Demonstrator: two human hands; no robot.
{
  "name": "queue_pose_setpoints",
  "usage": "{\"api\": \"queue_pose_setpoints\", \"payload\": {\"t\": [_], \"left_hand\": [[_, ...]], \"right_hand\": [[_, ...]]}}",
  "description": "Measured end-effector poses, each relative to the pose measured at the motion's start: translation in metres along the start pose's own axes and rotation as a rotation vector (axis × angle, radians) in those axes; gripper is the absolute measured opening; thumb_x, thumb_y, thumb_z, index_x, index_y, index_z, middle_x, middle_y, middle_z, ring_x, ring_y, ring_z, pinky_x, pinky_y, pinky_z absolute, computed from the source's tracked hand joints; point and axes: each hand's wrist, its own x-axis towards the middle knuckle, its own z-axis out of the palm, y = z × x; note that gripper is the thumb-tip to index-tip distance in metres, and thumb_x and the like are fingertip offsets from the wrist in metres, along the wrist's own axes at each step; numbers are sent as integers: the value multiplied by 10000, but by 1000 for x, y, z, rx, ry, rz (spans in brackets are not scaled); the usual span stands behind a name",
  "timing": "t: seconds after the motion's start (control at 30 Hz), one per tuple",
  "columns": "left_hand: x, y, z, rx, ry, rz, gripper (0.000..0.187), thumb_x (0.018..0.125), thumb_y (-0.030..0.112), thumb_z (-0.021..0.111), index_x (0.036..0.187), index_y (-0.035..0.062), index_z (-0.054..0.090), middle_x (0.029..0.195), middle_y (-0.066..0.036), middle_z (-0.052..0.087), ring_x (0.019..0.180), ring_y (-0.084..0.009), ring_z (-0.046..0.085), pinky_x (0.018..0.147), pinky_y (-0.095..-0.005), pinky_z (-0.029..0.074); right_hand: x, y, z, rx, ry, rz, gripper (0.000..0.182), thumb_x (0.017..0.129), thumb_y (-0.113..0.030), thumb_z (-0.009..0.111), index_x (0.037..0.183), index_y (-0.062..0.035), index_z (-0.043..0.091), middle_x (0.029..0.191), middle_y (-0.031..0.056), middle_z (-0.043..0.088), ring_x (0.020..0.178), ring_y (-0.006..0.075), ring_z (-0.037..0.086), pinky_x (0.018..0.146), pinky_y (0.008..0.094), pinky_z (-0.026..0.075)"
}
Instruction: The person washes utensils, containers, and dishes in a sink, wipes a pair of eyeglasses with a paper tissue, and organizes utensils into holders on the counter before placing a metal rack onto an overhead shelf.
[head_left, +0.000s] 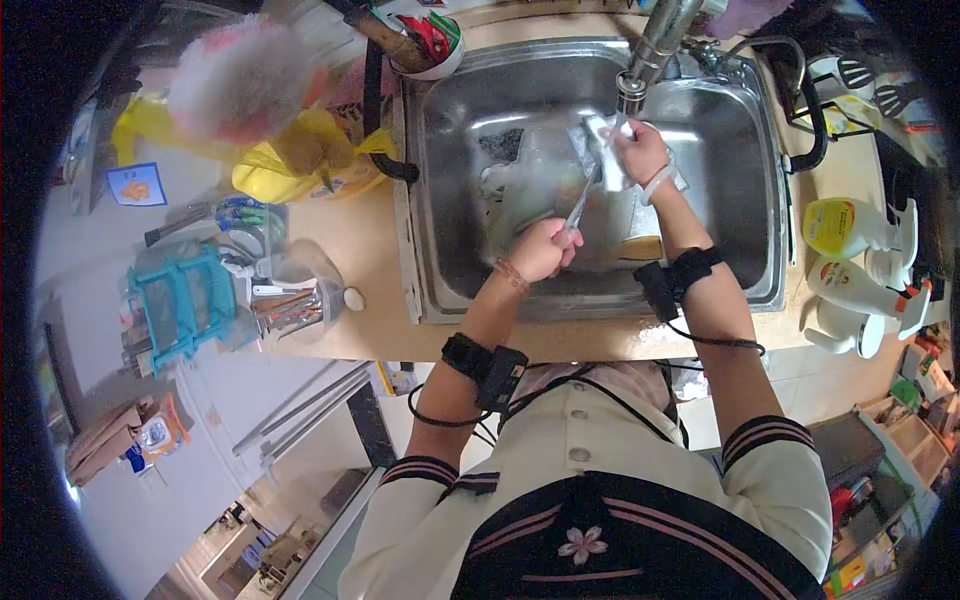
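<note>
Over the sink (412, 230), my left hand (545, 248) is closed around one end of a slim, shiny metal utensil (578, 208) that points up and away towards the tap. My right hand (642, 158) is closed just below the tap's spout (630, 92), close to the utensil's far end. Bright white glare and water beside its fingers hide what they pinch, which I cannot make out. Below my right hand, a pale block with a tan end (642, 247) lies in the basin. Cloudy water and blurred pieces fill the basin's middle.
Spray bottles (845, 225) stand on the counter to the right. Left of the sink are a yellow plastic bag (300, 165), a teal rack (185, 305) and a clear container of utensils (300, 300). A white bowl (440, 62) sits at the sink's back left corner.
</note>
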Motion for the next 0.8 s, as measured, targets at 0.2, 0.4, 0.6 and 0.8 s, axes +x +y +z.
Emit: {"api": "queue_pose_setpoints", "payload": {"t": [0.2,0.4,0.6,0.8], "left_hand": [[19,6,-4,-31,4,73,191,892,200,389,862,56,510,542,-8,458,393,-100,381,366,-236,314],[24,46,-23,120,71,-49,341,854,358,470,863,38,588,687,-62,606,527,-115,565,492,-232,472],[48,55,-52,-88,469,345,269,828,283,539,873,32,626,770,-56,619,685,-108,553,615,-223,430],[94,52,-10,-726,223,344,228,842,183,531,874,-26,617,817,-53,613,717,-111,535,650,-221,421]], "right_hand": [[-27,-15,27,991,-90,382,149,772,-118,609,886,-21,609,783,35,611,576,113,561,488,245,436],[-50,-32,38,722,-136,237,151,791,-174,606,860,-41,621,689,4,597,549,77,523,478,225,411],[-45,-43,7,241,-230,189,294,799,-314,593,811,-23,640,616,21,591,519,86,519,492,246,412],[-55,-29,4,131,-254,69,389,808,-375,559,749,6,616,600,61,575,541,121,527,520,288,420]]}}
